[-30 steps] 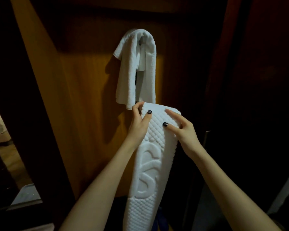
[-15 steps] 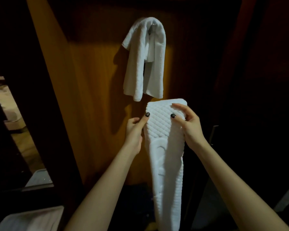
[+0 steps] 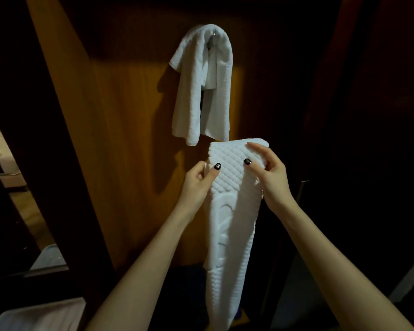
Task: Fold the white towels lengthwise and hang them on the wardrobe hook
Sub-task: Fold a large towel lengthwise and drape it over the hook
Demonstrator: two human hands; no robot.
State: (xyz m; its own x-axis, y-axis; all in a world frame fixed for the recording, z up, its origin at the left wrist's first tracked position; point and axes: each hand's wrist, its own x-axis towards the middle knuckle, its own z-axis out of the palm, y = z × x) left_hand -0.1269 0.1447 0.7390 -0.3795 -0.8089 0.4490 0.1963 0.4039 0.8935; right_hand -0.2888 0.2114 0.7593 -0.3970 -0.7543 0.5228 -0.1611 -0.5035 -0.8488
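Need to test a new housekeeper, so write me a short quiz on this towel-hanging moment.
1. True or false: a hanging towel already drapes over the hook.
2. How many hands grip the quilted towel: A none, B one, C two?
3. Fill in: the nails are painted ___.
Key: 1 true; 2 C, left hand and right hand both pinch its top; 3 black.

The hung towel (image 3: 201,91) hides most of the hook (image 3: 215,32); the held towel (image 3: 232,225) runs off-frame below.
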